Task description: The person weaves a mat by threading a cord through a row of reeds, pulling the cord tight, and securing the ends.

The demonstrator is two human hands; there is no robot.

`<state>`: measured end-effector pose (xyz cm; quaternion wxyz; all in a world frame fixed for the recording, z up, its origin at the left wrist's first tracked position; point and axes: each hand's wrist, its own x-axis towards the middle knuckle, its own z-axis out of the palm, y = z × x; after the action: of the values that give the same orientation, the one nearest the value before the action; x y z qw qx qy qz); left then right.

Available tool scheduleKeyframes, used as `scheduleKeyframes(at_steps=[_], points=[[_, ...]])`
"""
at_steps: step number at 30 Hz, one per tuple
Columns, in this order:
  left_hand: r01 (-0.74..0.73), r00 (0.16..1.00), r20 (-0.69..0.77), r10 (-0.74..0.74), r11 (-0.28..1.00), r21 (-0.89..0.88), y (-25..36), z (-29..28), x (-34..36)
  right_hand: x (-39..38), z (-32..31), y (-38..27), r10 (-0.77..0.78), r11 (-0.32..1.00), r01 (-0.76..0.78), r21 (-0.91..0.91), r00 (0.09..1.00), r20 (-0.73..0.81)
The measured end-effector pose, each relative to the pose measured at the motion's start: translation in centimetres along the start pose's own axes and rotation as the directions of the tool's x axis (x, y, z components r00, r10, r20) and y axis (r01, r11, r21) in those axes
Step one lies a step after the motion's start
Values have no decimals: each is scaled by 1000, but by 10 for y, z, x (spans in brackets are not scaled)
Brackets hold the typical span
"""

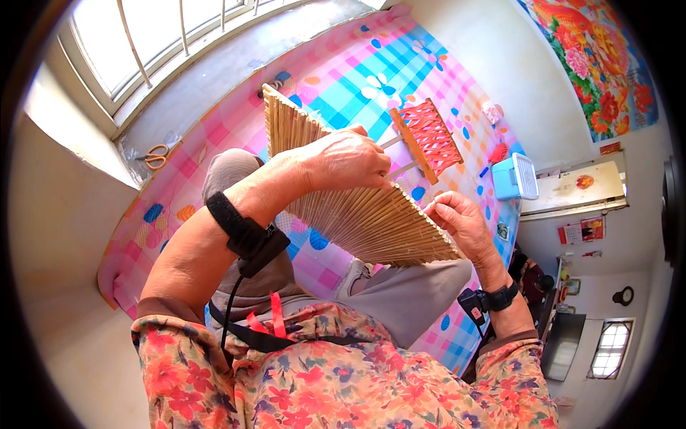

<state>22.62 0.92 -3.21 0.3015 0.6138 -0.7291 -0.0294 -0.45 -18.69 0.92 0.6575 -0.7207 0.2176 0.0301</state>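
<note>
A stiff mat of thin straw-coloured stalks [357, 218], laid side by side, stands tilted over my lap. My left hand [346, 157] is closed on its upper edge near the middle, fingertips partly hidden behind the knuckles. At the mat's right edge my right hand [461, 222] is closed in a pinch, thumb against the fingers. Whatever lies between those fingertips is too small to make out. Just beyond the mat is a small folding stool [432, 139] with a red woven-strap seat, wooden bars and metal legs.
I sit cross-legged on a bed-like platform with a pink and blue checked cover [343, 100]. Orange-handled scissors [155, 156] lie on the sill by the barred window at left. A light blue lidded box [511, 177] stands at the right edge, near a red item [498, 152].
</note>
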Motion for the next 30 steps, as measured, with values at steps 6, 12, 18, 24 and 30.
scheduleKeyframes(at_steps=[6,12,18,24,30], points=[[51,997,57,-55,996,70,24,-9,-21,-10,21,-12,33,998,-30,-57,998,58],[7,995,-105,1,997,73,61,-2,-45,-17,25,-7,62,995,-46,-91,982,180],[96,993,-75,-90,993,67,95,-6,-76,-4,47,-17,-222,891,327,-315,919,326],[141,987,-78,-137,989,45,104,-9,-80,-2,73,-30,197,968,-89,-236,851,487],[195,980,-58,-190,977,83,116,-13,-84,7,77,1,-249,922,376,-93,759,601]])
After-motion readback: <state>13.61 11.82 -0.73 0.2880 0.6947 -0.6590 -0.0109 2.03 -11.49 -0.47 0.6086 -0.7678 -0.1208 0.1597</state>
